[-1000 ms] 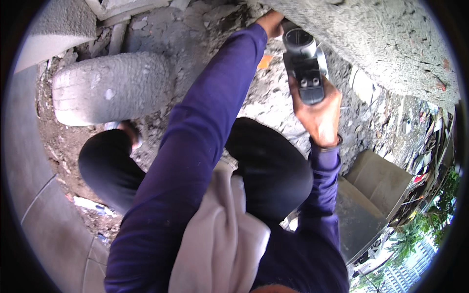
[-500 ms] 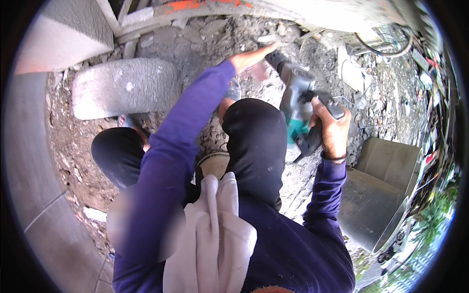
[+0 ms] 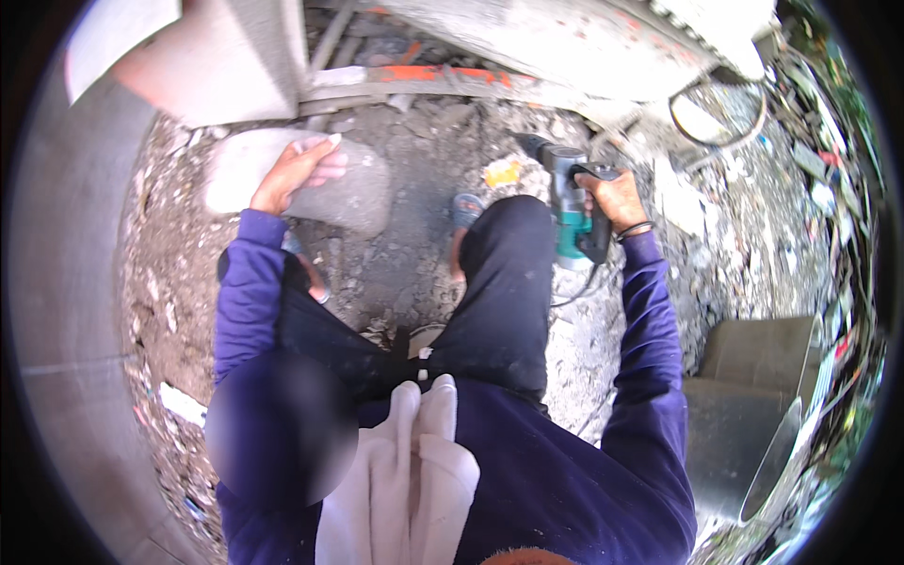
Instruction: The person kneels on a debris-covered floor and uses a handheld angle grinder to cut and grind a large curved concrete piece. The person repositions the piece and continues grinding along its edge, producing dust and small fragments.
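My left hand [image 3: 298, 172] hangs over a grey rounded slab [image 3: 367, 196], fingers loosely apart and apparently holding nothing. My right hand [image 3: 612, 200] grips the handle of a green, black and silver hammer drill [image 3: 574, 231] beside my right knee. The drill's bit end points up and left toward the rubble, and its dark cord trails down behind my leg. My sandaled feet [image 3: 465, 210] are on dusty, broken ground, and I am low down with knees bent over a pale round object, mostly hidden.
Concrete blocks [image 3: 202, 71] and a pale beam with orange patches [image 3: 339, 85] border the top. A loop of hose or wire [image 3: 761, 118] lies at upper right, above scattered debris. Curved metal pieces [image 3: 725, 443] lie at lower right. A tiled edge [image 3: 66, 311] runs down the left.
My left hand has left the area by the drill's front and moved left over the slab. The drill in my right hand has turned and come to rest beside my knee.
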Tool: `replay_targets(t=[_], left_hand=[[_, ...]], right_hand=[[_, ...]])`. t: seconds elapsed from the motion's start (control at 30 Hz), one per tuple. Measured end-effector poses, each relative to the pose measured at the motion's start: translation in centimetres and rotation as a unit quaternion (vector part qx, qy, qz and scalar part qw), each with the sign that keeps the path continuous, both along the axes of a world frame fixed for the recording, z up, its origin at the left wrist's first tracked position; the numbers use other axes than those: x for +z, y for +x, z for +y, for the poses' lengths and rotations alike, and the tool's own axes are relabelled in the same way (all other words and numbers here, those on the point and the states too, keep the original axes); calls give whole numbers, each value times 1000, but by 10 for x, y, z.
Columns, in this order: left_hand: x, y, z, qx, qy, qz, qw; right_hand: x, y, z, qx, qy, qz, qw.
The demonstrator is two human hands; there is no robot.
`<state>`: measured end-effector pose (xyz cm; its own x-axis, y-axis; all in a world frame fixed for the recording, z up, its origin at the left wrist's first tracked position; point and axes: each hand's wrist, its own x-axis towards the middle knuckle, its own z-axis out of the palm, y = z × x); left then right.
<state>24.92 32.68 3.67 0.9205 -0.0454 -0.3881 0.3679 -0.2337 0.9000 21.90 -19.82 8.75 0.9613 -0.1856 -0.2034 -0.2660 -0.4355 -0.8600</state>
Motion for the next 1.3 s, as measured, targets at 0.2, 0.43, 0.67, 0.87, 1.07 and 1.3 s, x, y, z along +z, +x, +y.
replay_targets(t=[0.2, 0.43, 0.67, 0.87, 1.07, 1.3], left_hand=[[-7, -3, 36, 131, 7, -144, 981], [-41, 5, 29, 55, -42, -141, 988], [-65, 29, -32, -40, -27, -44, 998], [-80, 35, -61, -125, -26, -48, 991], [-65, 31, -57, -51, 20, -47, 997], [-42, 6, -55, 48, -14, -14, 999]], right_hand=[[-4, 76, 49, 256, -275, -116, 920], [-31, 114, 132, 286, -345, -97, 889], [-80, 81, 138, 255, -354, -44, 899], [-95, 55, 101, 198, -391, 16, 899], [-98, 58, 75, 160, -372, 30, 914], [-134, 51, 40, 96, -204, -42, 973]])
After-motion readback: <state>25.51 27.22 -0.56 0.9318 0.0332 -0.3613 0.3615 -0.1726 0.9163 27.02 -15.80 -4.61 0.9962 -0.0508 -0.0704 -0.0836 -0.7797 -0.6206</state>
